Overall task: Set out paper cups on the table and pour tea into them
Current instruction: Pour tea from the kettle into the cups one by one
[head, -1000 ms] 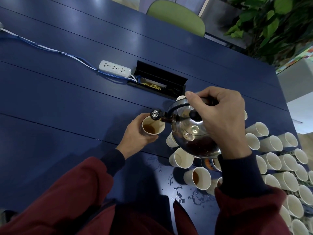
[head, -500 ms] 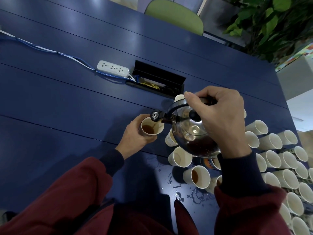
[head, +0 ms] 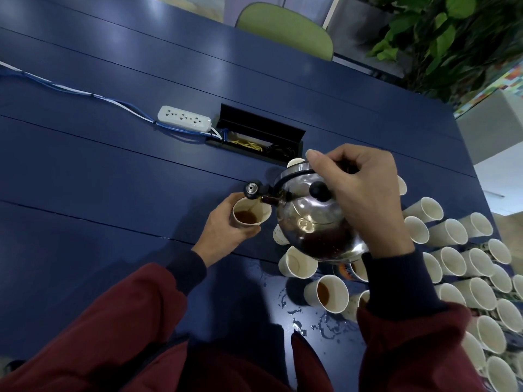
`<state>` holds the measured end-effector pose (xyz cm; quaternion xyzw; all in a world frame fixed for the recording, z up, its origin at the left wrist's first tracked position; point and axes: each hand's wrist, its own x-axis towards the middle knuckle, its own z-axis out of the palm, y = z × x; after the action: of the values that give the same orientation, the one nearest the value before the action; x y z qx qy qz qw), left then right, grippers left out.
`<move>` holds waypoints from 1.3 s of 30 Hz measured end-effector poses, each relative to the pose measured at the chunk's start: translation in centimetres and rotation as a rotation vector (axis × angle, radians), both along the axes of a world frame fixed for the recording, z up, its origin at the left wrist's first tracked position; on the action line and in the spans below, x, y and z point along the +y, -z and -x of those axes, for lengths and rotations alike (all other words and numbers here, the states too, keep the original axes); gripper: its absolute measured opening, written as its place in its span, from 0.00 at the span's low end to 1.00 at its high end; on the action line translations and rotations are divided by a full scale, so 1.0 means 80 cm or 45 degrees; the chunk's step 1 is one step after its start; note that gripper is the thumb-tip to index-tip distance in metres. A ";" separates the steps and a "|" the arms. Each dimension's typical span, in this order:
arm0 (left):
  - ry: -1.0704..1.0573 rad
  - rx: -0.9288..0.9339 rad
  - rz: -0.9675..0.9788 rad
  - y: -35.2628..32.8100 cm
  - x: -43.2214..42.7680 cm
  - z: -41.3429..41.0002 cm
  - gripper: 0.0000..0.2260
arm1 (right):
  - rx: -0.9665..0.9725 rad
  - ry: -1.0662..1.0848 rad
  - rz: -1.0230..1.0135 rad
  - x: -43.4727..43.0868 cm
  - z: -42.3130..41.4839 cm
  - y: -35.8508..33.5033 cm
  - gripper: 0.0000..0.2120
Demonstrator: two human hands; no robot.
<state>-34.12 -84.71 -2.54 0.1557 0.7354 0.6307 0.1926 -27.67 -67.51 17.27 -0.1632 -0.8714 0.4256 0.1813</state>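
Observation:
My left hand (head: 223,232) grips a white paper cup (head: 250,212) with brown tea in its bottom, held just above the blue table (head: 99,179). My right hand (head: 365,199) holds the black handle of a shiny steel kettle (head: 311,222), tilted left so its spout hangs over the cup's rim. A thin stream of tea runs into the cup. Right of the kettle stand several white paper cups (head: 450,234) in rows. Two near cups (head: 329,295) hold tea.
Spilled drops (head: 305,321) wet the table near my body. A white power strip (head: 184,121) with blue cables and an open black cable box (head: 257,134) lie further back. A green chair (head: 285,26) and a leafy plant (head: 441,38) stand beyond the far edge.
The tea level in the held cup has risen a little. Both hands and the kettle keep nearly the same pose.

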 end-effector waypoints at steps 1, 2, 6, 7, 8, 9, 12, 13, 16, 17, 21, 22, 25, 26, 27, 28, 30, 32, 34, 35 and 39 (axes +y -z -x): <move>-0.003 0.004 -0.001 0.000 0.000 -0.001 0.24 | 0.010 0.007 0.076 0.004 -0.002 0.003 0.17; -0.005 0.009 -0.006 0.000 0.002 -0.001 0.23 | 0.026 0.022 0.156 0.008 -0.004 0.005 0.18; -0.022 0.004 -0.006 0.000 0.009 -0.003 0.23 | 0.099 0.118 0.417 0.016 -0.016 0.013 0.21; -0.024 -0.002 0.005 0.000 0.012 -0.002 0.22 | 0.126 0.143 0.468 0.018 -0.020 0.014 0.21; -0.025 -0.012 0.019 0.000 0.016 0.001 0.22 | 0.151 0.177 0.509 0.021 -0.024 0.014 0.20; -0.032 -0.025 0.029 -0.001 0.021 0.004 0.22 | 0.171 0.213 0.543 0.023 -0.028 0.012 0.19; -0.064 -0.050 0.059 -0.003 0.043 0.015 0.22 | 0.237 0.317 0.607 0.033 -0.045 0.006 0.18; -0.069 -0.058 0.064 -0.003 0.053 0.017 0.22 | 0.261 0.346 0.610 0.037 -0.051 0.004 0.18; -0.050 -0.118 0.075 -0.001 0.083 0.024 0.20 | 0.280 0.414 0.572 0.052 -0.068 -0.003 0.17; -0.059 -0.130 0.079 0.002 0.090 0.027 0.20 | 0.274 0.425 0.553 0.057 -0.072 -0.004 0.16; -0.092 -0.122 0.102 0.012 0.119 0.034 0.20 | 0.268 0.473 0.517 0.080 -0.090 -0.008 0.15; -0.108 -0.114 0.115 0.013 0.125 0.036 0.20 | 0.268 0.488 0.519 0.087 -0.095 -0.008 0.15; -0.178 -0.115 0.182 0.017 0.135 0.044 0.22 | 0.252 0.491 0.523 0.103 -0.105 -0.008 0.15; -0.194 -0.117 0.200 0.020 0.137 0.046 0.24 | 0.239 0.481 0.516 0.107 -0.108 -0.009 0.15; -0.198 -0.125 0.219 0.024 0.136 0.048 0.26 | 0.225 0.468 0.509 0.109 -0.109 -0.009 0.16; -0.184 -0.139 0.241 0.028 0.137 0.049 0.27 | 0.217 0.455 0.506 0.112 -0.109 -0.009 0.16; -0.139 -0.181 0.270 0.037 0.135 0.050 0.31 | 0.204 0.425 0.515 0.115 -0.109 -0.009 0.17; -0.119 -0.236 0.273 0.043 0.130 0.050 0.36 | 0.196 0.416 0.535 0.116 -0.107 -0.010 0.16; -0.120 -0.298 0.276 0.039 0.122 0.045 0.42 | 0.194 0.397 0.536 0.116 -0.106 -0.011 0.15; -0.121 -0.323 0.293 0.034 0.118 0.042 0.44 | 0.194 0.391 0.533 0.114 -0.105 -0.011 0.15; -0.249 -0.268 0.399 0.014 0.099 0.015 0.38 | 0.210 0.367 0.558 0.106 -0.102 -0.011 0.15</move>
<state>-35.29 -76.81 -3.69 -0.0150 0.8119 0.5372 0.2282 -19.52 -59.02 18.13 -0.2856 -0.7085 0.5858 0.2705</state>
